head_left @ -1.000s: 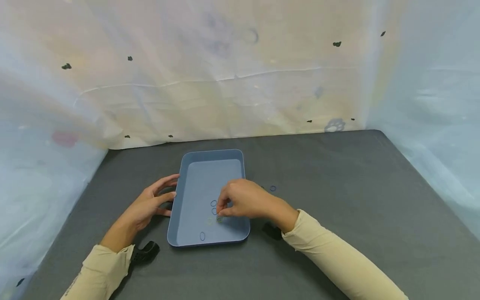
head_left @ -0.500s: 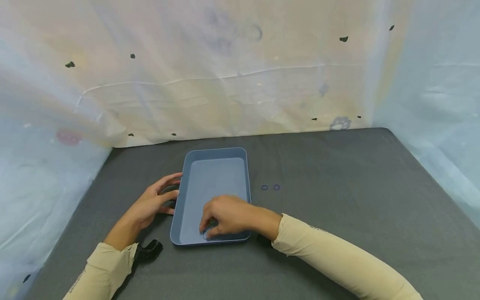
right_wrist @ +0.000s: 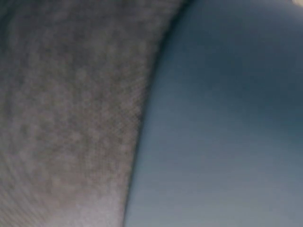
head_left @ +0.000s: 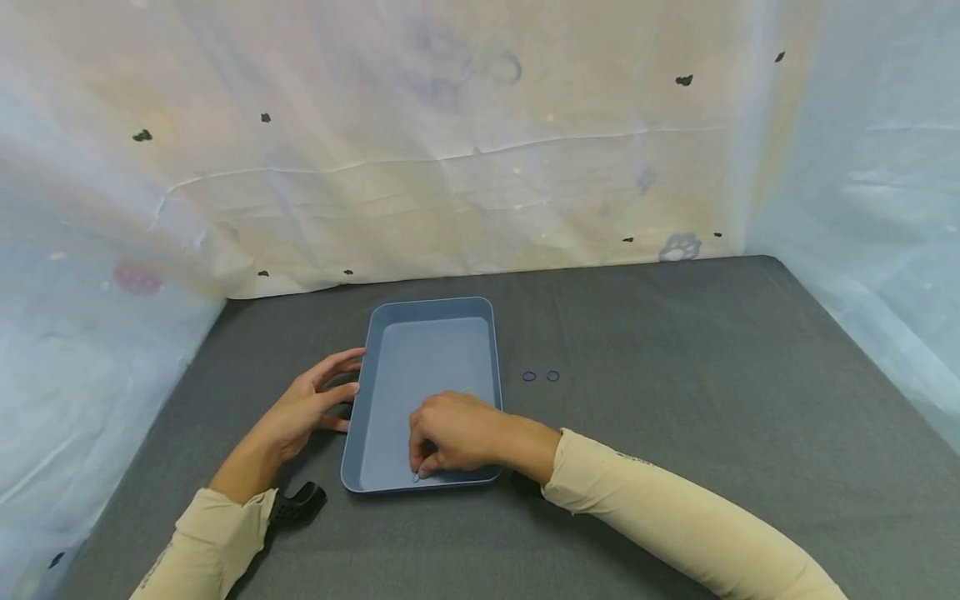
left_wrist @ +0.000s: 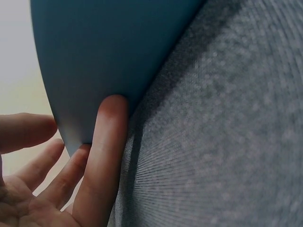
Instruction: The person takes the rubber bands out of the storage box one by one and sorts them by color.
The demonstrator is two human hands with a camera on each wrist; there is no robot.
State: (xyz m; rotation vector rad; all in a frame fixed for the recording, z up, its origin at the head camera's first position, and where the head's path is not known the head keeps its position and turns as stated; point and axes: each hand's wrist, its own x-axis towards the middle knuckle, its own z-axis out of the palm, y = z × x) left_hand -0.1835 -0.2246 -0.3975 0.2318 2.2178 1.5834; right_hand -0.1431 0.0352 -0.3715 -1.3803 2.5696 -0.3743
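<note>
A blue-grey tray [head_left: 412, 358] lies on the dark cloth. My left hand [head_left: 296, 412] touches its left wall with spread, nearly straight fingers; the left wrist view shows those fingers [left_wrist: 106, 156] against the tray's outer side [left_wrist: 109, 52]. Inside the tray's near part, my right hand [head_left: 457, 429] pinches a small thin ring [head_left: 416, 478] between thumb and fingertips, close to the floor. Part of a pale yellowish ring [head_left: 467, 389] shows behind that hand, which hides much of the tray's near right. The right wrist view holds only the tray's side [right_wrist: 222, 123] and cloth, no hand.
Two dark blue rings, one on the left [head_left: 528, 376] and one on the right [head_left: 553, 376], lie side by side on the cloth right of the tray. A black wrist strap [head_left: 298, 504] hangs by the left sleeve. A pale patterned curtain [head_left: 450, 192] stands behind the table.
The right hand has moved left and nearer the tray's front edge, then drawn its fingertips together at the small ring there. The left hand has kept its place on the tray wall.
</note>
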